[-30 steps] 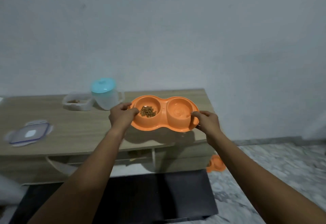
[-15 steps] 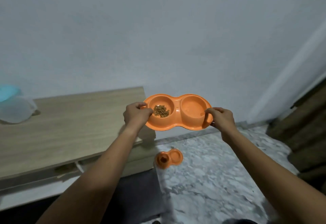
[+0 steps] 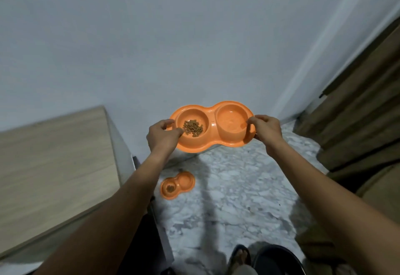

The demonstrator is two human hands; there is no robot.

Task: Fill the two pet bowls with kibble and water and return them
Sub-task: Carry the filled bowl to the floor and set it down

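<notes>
I hold an orange double pet bowl (image 3: pixel 213 140) in the air, level, above the marble floor. My left hand (image 3: pixel 163 136) grips its left rim, thumb inside the compartment with brown kibble (image 3: pixel 193 127). My right hand (image 3: pixel 267 130) grips the right rim beside the compartment that holds water (image 3: pixel 230 121). A second orange double bowl (image 3: pixel 178 184) lies on the floor below, near the table's corner, with kibble in its left cup.
A wooden table (image 3: pixel 54 162) fills the left side, with a dark mat (image 3: pixel 149 235) at its foot. The white wall is straight ahead. Brown curtains (image 3: pixel 363 105) hang at the right. My sandalled feet (image 3: pixel 240 257) stand at the bottom edge.
I have turned right, away from the table. The bowl in both hands has moved off the tabletop and out over the floor. The jug and containers have left the view.
</notes>
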